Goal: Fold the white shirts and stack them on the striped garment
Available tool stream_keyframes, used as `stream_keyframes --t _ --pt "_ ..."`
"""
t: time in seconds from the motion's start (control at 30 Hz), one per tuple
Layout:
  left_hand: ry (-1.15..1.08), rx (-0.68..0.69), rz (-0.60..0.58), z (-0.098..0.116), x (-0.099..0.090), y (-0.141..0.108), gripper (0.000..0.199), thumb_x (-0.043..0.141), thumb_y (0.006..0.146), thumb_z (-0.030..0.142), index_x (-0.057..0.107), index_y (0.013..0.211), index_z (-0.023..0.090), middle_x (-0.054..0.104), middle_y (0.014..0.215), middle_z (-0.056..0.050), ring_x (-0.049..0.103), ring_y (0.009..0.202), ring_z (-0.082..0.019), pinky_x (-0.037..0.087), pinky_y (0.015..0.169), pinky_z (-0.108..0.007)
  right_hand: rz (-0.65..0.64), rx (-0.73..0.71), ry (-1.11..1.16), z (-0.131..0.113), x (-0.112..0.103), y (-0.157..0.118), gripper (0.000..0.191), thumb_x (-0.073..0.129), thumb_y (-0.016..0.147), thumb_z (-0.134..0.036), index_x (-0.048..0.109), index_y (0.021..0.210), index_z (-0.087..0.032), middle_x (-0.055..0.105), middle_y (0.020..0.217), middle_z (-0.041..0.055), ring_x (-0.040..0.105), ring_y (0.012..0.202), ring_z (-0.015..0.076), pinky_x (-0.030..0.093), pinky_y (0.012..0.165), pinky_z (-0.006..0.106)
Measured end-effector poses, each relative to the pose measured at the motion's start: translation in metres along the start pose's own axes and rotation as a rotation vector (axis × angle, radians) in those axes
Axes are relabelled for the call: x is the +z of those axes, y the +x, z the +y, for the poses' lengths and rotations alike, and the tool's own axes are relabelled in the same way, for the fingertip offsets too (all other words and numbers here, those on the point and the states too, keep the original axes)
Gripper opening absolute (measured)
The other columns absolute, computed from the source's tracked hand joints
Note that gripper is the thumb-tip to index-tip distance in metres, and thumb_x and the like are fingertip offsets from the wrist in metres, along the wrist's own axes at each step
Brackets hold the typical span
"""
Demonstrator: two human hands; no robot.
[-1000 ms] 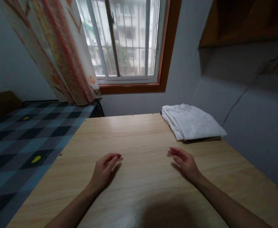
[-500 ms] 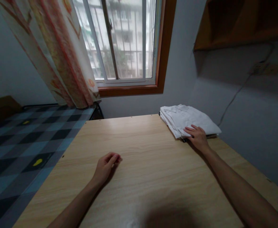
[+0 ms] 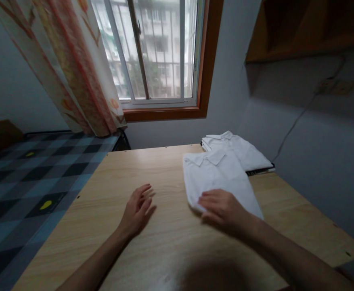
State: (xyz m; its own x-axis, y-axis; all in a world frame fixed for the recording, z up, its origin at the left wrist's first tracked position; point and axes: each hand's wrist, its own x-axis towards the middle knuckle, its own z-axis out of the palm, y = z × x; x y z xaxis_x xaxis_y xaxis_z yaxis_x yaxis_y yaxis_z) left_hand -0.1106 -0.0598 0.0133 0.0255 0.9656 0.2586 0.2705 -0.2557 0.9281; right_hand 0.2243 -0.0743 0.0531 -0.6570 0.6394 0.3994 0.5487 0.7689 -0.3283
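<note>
A folded white collared shirt [image 3: 217, 173] is in front of the stack on the wooden table [image 3: 161, 169], its collar toward the window. My right hand [image 3: 222, 208] grips its near edge, fingers on top and the thumb side low; the underside of the grip is hidden. Behind it lies a stack of folded white shirts [image 3: 246, 153], with dark material showing at its lower edge. To the left, my left hand [image 3: 137, 210] is just above the tabletop, fingers apart and holding nothing.
A bed [image 3: 52, 178] with a checked cover stands left of the table. Beyond the far edge are a window [image 3: 161, 60] and a patterned curtain [image 3: 74, 72]. A wall shelf [image 3: 300, 48] overhangs the right side, and a cable [image 3: 294, 125] runs down the wall.
My right hand has drawn the top shirt off the stack, toward me and to the left. The fingers of my left hand have spread from a loose curl.
</note>
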Motion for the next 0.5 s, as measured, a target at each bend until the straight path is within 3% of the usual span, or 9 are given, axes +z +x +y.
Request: stream_keyframes --t 0.07,0.13,0.2,0.27,0.33,0.4,0.5 --pt "0.228 0.226 -0.164 0.005 0.004 -0.007 0.056 0.059 0.085 0.049 0.052 0.135 0.026 0.042 0.147 -0.014 0.045 0.131 -0.033 0.044 0.102 -0.05 -0.182 -0.17 0.077 -0.025 0.014 0.001 0.048 0.048 0.092 -0.058 0.066 0.115 -0.021 0.072 0.105 0.0083 0.064 0.1 0.0218 0.046 0.09 0.036" --pt "0.489 0.429 -0.396 0.01 0.009 -0.013 0.061 0.057 0.086 0.051 0.046 0.142 0.03 0.031 0.156 -0.009 0.028 0.141 -0.036 0.025 0.114 -0.057 -0.228 -0.167 0.111 -0.027 0.022 0.005 0.048 0.052 0.091 -0.057 0.063 0.119 -0.02 0.071 0.108 0.009 0.063 0.101 0.0211 0.046 0.091 0.035" --pt "0.67 0.537 -0.632 0.016 0.016 -0.017 0.065 0.053 0.088 0.055 0.037 0.147 0.033 0.028 0.157 -0.005 0.021 0.144 -0.035 0.013 0.116 -0.058 -0.134 -0.03 0.039 -0.013 0.025 0.011 0.04 0.052 0.093 -0.048 0.064 0.118 -0.018 0.068 0.115 0.011 0.06 0.11 0.0228 0.043 0.097 0.038" --pt "0.76 0.569 -0.795 0.022 0.022 -0.019 0.066 0.047 0.091 0.057 0.029 0.15 0.035 0.03 0.157 -0.004 0.023 0.144 -0.033 0.013 0.116 -0.057 -0.011 0.2 -0.134 0.008 0.029 0.017 0.038 0.053 0.093 -0.039 0.062 0.121 -0.016 0.061 0.129 0.0156 0.05 0.125 0.0287 0.035 0.106 0.046" --pt "0.802 0.572 -0.858 0.029 0.027 -0.02 0.065 0.044 0.092 0.058 0.03 0.15 0.033 0.035 0.154 -0.005 0.03 0.141 -0.032 0.018 0.115 -0.055 0.024 0.449 -0.303 0.027 0.034 0.021 0.047 0.054 0.092 -0.039 0.056 0.131 -0.014 0.048 0.143 0.0194 0.036 0.136 0.0371 0.026 0.108 0.057" --pt "0.817 0.579 -0.843 0.035 0.029 -0.02 0.064 0.045 0.09 0.061 0.038 0.146 0.03 0.043 0.149 -0.007 0.04 0.135 -0.033 0.024 0.111 -0.053 -0.05 0.601 -0.356 0.04 0.04 0.023 0.055 0.052 0.092 -0.043 0.047 0.141 -0.018 0.039 0.15 0.0183 0.028 0.139 0.0423 0.023 0.106 0.065" --pt "0.777 0.63 -0.758 0.042 0.029 -0.019 0.055 0.049 0.088 0.061 0.058 0.126 0.023 0.063 0.128 -0.01 0.056 0.116 -0.031 0.035 0.101 -0.048 -0.165 0.609 -0.282 0.044 0.049 0.027 0.057 0.045 0.095 -0.048 0.039 0.147 -0.026 0.034 0.154 0.0123 0.028 0.14 0.0404 0.024 0.106 0.062"
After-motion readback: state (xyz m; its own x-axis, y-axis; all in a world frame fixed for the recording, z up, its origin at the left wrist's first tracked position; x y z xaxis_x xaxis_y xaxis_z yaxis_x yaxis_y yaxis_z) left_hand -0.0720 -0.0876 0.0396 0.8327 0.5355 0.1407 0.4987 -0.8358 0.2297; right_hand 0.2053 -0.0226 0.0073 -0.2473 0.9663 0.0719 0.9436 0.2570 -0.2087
